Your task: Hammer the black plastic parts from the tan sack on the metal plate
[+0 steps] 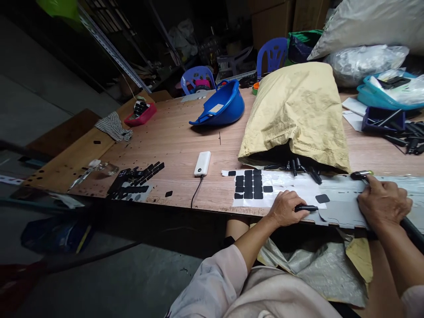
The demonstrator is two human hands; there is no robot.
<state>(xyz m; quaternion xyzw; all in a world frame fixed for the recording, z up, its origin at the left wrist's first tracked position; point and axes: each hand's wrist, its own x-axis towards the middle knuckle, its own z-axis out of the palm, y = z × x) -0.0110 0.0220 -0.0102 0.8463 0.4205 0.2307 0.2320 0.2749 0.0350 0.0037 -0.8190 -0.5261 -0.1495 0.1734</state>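
Observation:
Near the table's front edge, my left hand [287, 209] is closed on a short black pen-like tube [307, 207], which lies low over the grey board [344, 207]. My right hand [382, 201] is wrapped round a small hammer [361, 175]. Its head has a black end and a yellowish end, and its black handle runs back under my wrist. Between my hands lies a loose black rounded patch [322, 198]. Left of my left hand, a white sheet [239, 203] bears rows of black square stickers [248, 184].
Beyond my hands, a large tan paper sack [298, 106] lies with black tubes [300, 167] at its mouth. A white power bank [202, 163] with a cable, a blue basin [228, 106] and a pink tray [141, 115] stand leftward. At right are a dark box [382, 120] and more black parts [414, 137].

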